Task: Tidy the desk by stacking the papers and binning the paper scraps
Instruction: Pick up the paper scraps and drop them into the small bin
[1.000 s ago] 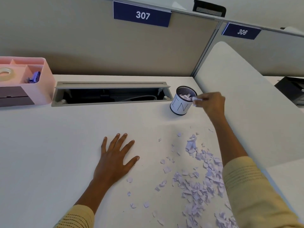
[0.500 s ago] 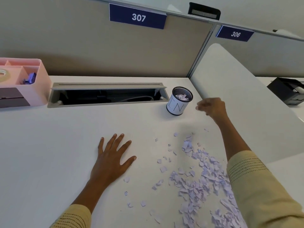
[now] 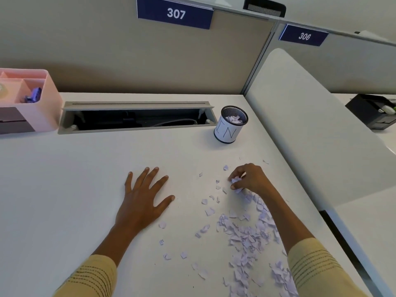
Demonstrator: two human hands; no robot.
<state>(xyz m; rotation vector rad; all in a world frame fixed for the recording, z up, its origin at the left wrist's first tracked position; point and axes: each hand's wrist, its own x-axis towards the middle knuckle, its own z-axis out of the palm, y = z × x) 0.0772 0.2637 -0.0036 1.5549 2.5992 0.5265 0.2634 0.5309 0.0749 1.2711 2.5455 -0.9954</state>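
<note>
White cubicle desk (image 3: pixel 64 189), lilac paper scraps (image 3: pixel 248 234) strewn at right.
Right hand (image 3: pixel 249 179) pinches scraps at the pile's far edge; left hand (image 3: pixel 143 200) lies flat, fingers spread. Mesh cup (image 3: pixel 231 125) (already holding scraps) stands beyond.

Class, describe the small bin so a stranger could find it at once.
Start at the open cable trough along the back of the white desk. At its right end stands the small bin: a black mesh cup wrapped in white hand-lettered paper, scraps inside.
</note>
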